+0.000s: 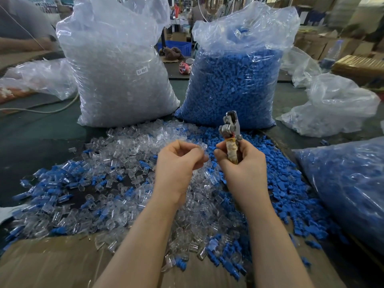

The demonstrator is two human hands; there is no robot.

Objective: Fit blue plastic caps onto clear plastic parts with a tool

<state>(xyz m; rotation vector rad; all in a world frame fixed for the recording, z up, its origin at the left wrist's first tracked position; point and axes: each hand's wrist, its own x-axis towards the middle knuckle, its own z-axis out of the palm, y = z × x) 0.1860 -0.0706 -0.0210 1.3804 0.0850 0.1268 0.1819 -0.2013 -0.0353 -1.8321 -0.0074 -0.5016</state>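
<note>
Barely started, I judge: left hand (178, 161) pinches 1 clear part (200, 146), right hand (242, 161) clenches the tool (229, 129) (2 sacks full).

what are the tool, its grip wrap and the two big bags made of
Tool: bare metal by its look, silvery and shiny at the head. Grip wrap: yellowish, worn tape or cloth, I cannot tell which. Left bag and right bag: thin clear plastic film, glossy, creased, contents showing through.
</note>
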